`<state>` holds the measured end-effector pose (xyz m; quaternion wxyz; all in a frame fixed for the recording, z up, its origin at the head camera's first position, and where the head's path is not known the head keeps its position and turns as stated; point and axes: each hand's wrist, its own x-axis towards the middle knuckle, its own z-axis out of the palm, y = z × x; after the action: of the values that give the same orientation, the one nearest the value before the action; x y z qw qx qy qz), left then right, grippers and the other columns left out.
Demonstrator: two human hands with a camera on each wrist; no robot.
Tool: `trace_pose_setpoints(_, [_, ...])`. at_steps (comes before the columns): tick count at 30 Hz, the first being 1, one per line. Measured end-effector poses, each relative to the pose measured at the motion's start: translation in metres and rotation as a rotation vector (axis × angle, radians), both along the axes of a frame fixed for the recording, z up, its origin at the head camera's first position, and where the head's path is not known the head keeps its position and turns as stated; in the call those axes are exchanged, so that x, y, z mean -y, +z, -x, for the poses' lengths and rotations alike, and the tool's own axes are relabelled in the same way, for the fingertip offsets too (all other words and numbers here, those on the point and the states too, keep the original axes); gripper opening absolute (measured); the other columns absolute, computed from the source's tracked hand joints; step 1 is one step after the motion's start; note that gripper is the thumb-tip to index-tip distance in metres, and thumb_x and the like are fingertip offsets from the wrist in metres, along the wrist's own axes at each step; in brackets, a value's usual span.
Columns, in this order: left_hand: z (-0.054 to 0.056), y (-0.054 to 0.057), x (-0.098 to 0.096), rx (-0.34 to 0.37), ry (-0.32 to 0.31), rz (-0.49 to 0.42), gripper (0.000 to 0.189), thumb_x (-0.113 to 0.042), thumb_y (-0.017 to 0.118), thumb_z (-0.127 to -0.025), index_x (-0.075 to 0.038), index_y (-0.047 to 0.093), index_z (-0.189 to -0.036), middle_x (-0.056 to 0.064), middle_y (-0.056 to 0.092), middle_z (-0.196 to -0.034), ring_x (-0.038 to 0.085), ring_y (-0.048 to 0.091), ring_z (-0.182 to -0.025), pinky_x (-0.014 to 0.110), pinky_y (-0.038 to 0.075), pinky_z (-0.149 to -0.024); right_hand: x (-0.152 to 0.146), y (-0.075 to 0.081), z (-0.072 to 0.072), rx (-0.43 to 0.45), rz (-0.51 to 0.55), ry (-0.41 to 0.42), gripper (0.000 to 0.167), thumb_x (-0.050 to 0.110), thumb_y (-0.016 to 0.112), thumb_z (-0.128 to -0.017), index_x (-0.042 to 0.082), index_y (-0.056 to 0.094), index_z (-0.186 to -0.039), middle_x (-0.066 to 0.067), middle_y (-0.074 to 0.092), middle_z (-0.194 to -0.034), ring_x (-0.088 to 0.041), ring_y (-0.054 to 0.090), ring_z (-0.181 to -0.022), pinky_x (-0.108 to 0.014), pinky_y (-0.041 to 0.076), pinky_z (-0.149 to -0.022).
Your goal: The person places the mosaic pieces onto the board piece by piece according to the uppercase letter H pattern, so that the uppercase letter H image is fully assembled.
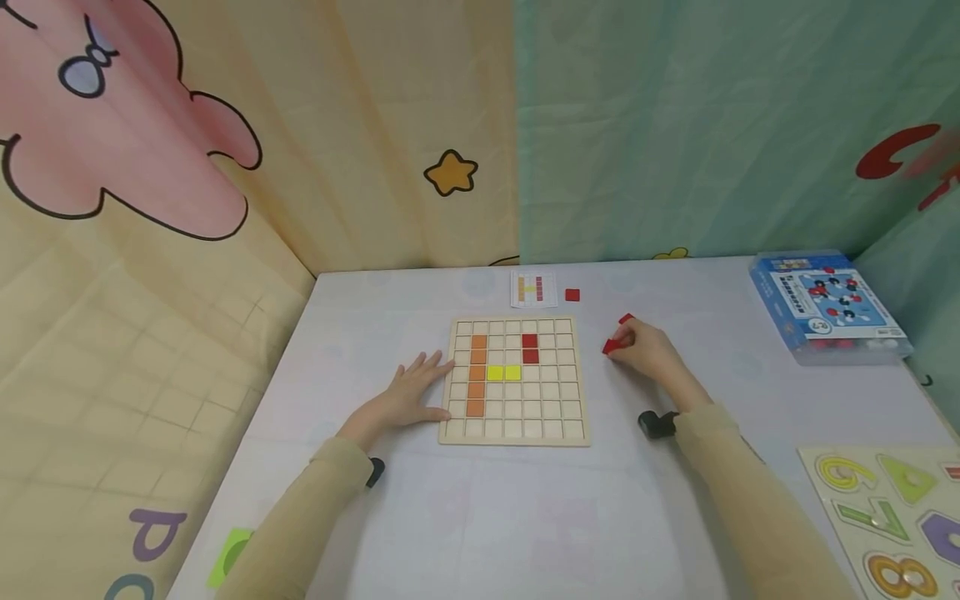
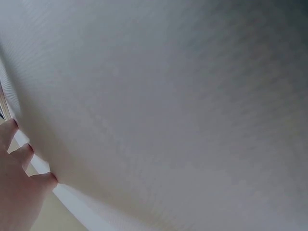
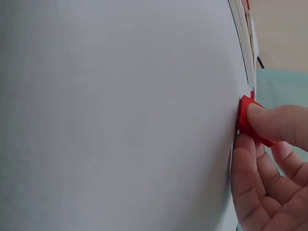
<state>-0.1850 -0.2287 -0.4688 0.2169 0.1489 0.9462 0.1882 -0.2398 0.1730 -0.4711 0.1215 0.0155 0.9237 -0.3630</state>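
In the head view, a wooden grid board [image 1: 533, 428] lies flat on the table. A column of several orange tiles [image 1: 477, 373] runs down its left part, two yellow tiles [image 1: 503, 373] sit side by side, and two red tiles [image 1: 530, 348] are stacked in a column right of them. My left hand [image 1: 401, 397] rests with fingers spread, thumb and fingertips at the board's left edge. To the right of the board, my right hand [image 1: 647, 350] pinches a red tile [image 3: 246, 115] between thumb and fingers, low over the table. Another red tile [image 1: 626, 318] shows just beyond its fingers.
A small pattern card [image 1: 534, 290] lies behind the board, with a single red tile [image 1: 572, 295] beside it. A blue boxed set [image 1: 832, 304] stands at the back right. A number puzzle board [image 1: 885, 508] is at the front right, a green piece [image 1: 228, 554] at the front left.
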Motion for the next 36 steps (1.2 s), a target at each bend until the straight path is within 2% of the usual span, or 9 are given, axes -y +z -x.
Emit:
trace_pose_setpoints(6, [0.001, 0.003, -0.001, 0.002, -0.009, -0.004, 0.092, -0.041, 0.076, -0.084, -0.019, 0.025, -0.158, 0.011, 0.008, -0.167, 0.037, -0.002, -0.153, 0.063, -0.001, -0.12, 0.006, 0.005, -0.006, -0.039, 0.106, 0.019, 0.026, 0.015, 0.069, -0.091, -0.002, 0.06, -0.109, -0.022, 0.065, -0.105, -0.03, 0.061, -0.093, -0.034, 0.053, -0.081])
trace_pose_setpoints(12, [0.001, 0.003, -0.002, 0.002, -0.006, -0.011, 0.092, -0.041, 0.076, -0.084, -0.019, 0.025, -0.157, 0.011, 0.009, -0.167, 0.037, -0.002, -0.153, 0.063, -0.001, -0.12, 0.031, 0.013, -0.011, 0.031, 0.232, 0.044, 0.026, 0.015, 0.069, -0.091, -0.001, 0.06, -0.109, -0.019, 0.066, -0.103, -0.023, 0.063, -0.085, -0.026, 0.056, -0.076])
trace_pose_setpoints(15, [0.001, 0.003, -0.001, 0.001, -0.008, -0.009, 0.092, -0.041, 0.076, -0.084, -0.019, 0.025, -0.157, 0.011, 0.009, -0.167, 0.038, -0.002, -0.153, 0.063, -0.001, -0.12, 0.045, 0.015, -0.013, 0.054, 0.26, 0.056, 0.025, 0.016, 0.071, -0.091, 0.0, 0.06, -0.108, -0.017, 0.066, -0.102, -0.021, 0.062, -0.082, -0.025, 0.056, -0.074])
trace_pose_setpoints(21, [0.001, 0.003, 0.0, 0.007, -0.012, -0.016, 0.093, -0.041, 0.076, -0.083, -0.018, 0.025, -0.157, 0.012, 0.007, -0.167, 0.038, -0.002, -0.153, 0.064, -0.002, -0.12, 0.069, 0.01, -0.012, 0.058, 0.225, 0.111, 0.024, 0.02, 0.073, -0.089, 0.005, 0.063, -0.105, -0.011, 0.066, -0.1, -0.022, 0.058, -0.089, -0.023, 0.049, -0.072])
trace_pose_setpoints(27, [0.002, 0.001, 0.0, 0.009, -0.006, -0.016, 0.093, -0.041, 0.077, -0.083, -0.018, 0.026, -0.157, 0.012, 0.007, -0.167, 0.038, -0.003, -0.153, 0.064, -0.002, -0.12, 0.086, 0.009, -0.011, 0.045, 0.193, 0.191, 0.02, 0.021, 0.075, -0.087, 0.009, 0.066, -0.1, -0.006, 0.065, -0.094, -0.02, 0.057, -0.088, -0.025, 0.048, -0.076])
trace_pose_setpoints(36, [0.001, 0.0, 0.0, 0.002, -0.006, -0.018, 0.093, -0.04, 0.077, -0.083, -0.018, 0.026, -0.157, 0.012, 0.008, -0.167, 0.038, -0.002, -0.153, 0.064, -0.002, -0.12, 0.095, 0.007, -0.007, 0.017, 0.149, 0.243, 0.016, 0.02, 0.076, -0.087, 0.01, 0.068, -0.095, -0.005, 0.066, -0.092, -0.018, 0.058, -0.084, -0.028, 0.049, -0.076])
